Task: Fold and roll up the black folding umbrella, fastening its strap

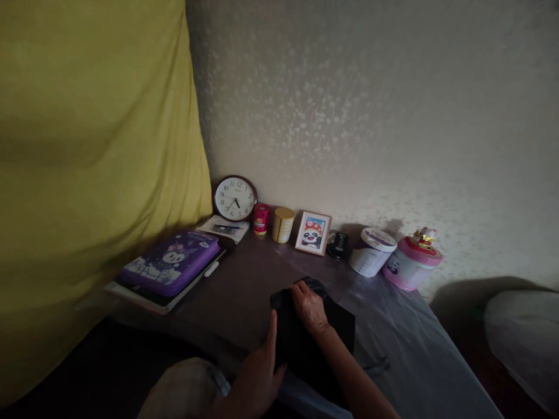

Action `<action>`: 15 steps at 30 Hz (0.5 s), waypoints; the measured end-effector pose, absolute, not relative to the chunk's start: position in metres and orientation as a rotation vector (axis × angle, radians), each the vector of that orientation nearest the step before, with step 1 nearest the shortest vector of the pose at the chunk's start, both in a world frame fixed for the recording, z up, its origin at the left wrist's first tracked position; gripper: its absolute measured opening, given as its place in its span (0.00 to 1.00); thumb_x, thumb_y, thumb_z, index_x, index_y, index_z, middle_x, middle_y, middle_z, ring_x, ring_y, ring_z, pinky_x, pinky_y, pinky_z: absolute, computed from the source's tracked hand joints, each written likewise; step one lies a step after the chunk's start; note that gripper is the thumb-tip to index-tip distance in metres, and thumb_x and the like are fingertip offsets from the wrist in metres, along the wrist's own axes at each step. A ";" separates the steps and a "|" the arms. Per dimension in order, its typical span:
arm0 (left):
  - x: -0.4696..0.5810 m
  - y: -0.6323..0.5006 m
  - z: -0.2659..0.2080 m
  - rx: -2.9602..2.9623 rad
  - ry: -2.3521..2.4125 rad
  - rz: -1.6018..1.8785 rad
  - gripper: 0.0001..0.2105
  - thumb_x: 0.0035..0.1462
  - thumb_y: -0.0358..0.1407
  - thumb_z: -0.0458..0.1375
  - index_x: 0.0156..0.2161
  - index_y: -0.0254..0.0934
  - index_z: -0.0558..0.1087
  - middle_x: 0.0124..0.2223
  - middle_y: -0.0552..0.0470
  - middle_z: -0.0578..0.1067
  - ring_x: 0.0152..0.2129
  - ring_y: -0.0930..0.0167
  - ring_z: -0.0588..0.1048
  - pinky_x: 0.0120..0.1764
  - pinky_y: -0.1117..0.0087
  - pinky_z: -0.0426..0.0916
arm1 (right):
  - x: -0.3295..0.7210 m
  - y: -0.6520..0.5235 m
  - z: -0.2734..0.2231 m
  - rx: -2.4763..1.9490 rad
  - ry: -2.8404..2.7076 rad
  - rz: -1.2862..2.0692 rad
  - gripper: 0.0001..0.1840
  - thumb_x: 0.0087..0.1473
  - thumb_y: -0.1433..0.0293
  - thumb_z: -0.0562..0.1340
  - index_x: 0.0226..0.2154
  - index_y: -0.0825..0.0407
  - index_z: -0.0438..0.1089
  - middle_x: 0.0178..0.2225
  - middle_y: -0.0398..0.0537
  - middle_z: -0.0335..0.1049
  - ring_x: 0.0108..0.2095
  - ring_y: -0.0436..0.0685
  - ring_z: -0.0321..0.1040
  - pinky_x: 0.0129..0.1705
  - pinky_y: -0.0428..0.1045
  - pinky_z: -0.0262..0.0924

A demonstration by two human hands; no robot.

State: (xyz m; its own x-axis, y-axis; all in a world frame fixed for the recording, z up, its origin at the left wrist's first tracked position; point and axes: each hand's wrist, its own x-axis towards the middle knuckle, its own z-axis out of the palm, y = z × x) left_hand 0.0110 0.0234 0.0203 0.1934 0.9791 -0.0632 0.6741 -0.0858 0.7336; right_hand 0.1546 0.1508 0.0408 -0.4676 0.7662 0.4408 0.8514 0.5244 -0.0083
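A black bag-like item [338, 320], dark and soft-looking, lies on the near part of the table; its exact kind is hard to make out in the dim light. Over its top part, my right hand [309, 307] has its fingers curled and closed on the dark material. My left hand [258, 372] is beside the lower left edge, one finger stretched upward and the others apart, with nothing visible in it. Whether the left fingers touch the black item cannot be made out.
A purple case [174, 262] rests on books at left. Along the wall stand a clock [236, 198], red can [261, 220], yellow-lidded can [283, 226], panda picture frame [313, 233], black object [338, 245], white tub [372, 253] and pink tub [410, 267]. A yellow curtain [96, 145] hangs left.
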 end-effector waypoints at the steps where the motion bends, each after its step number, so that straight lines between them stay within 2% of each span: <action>1: 0.011 0.024 0.021 1.873 1.528 0.594 0.39 0.54 0.32 0.49 0.63 0.39 0.26 0.51 0.45 0.71 0.43 0.67 0.73 0.45 0.70 0.63 | 0.154 0.151 0.041 -1.337 -2.382 -0.303 0.12 0.59 0.74 0.50 0.38 0.48 0.67 0.34 0.45 0.68 0.31 0.50 0.66 0.30 0.41 0.57; 4: 0.009 0.025 0.021 2.024 1.512 0.479 0.33 0.56 0.33 0.46 0.63 0.46 0.37 0.47 0.47 0.73 0.41 0.65 0.73 0.44 0.67 0.63 | 0.153 0.152 0.042 -1.350 -2.393 -0.315 0.12 0.59 0.74 0.50 0.37 0.49 0.68 0.33 0.45 0.68 0.30 0.49 0.67 0.29 0.42 0.57; 6: 0.008 0.025 0.021 2.066 1.532 0.418 0.30 0.57 0.33 0.45 0.63 0.46 0.40 0.44 0.47 0.74 0.39 0.65 0.73 0.42 0.66 0.64 | 0.153 0.151 0.043 -1.336 -2.391 -0.305 0.12 0.59 0.74 0.50 0.38 0.49 0.67 0.33 0.46 0.68 0.30 0.50 0.67 0.30 0.42 0.58; 10: 0.009 0.025 0.019 2.059 1.555 0.397 0.30 0.57 0.33 0.45 0.63 0.45 0.41 0.44 0.46 0.74 0.39 0.65 0.73 0.42 0.67 0.64 | 0.156 0.137 0.043 -1.245 -2.329 -0.198 0.12 0.60 0.72 0.50 0.43 0.50 0.65 0.35 0.47 0.70 0.35 0.52 0.68 0.36 0.45 0.61; 15: 0.011 0.025 0.018 2.084 1.577 0.375 0.29 0.58 0.33 0.45 0.63 0.44 0.41 0.45 0.45 0.74 0.39 0.66 0.73 0.41 0.68 0.64 | 0.170 0.114 0.036 -1.103 -2.335 -0.087 0.11 0.60 0.70 0.50 0.35 0.50 0.68 0.36 0.48 0.71 0.39 0.54 0.67 0.44 0.50 0.60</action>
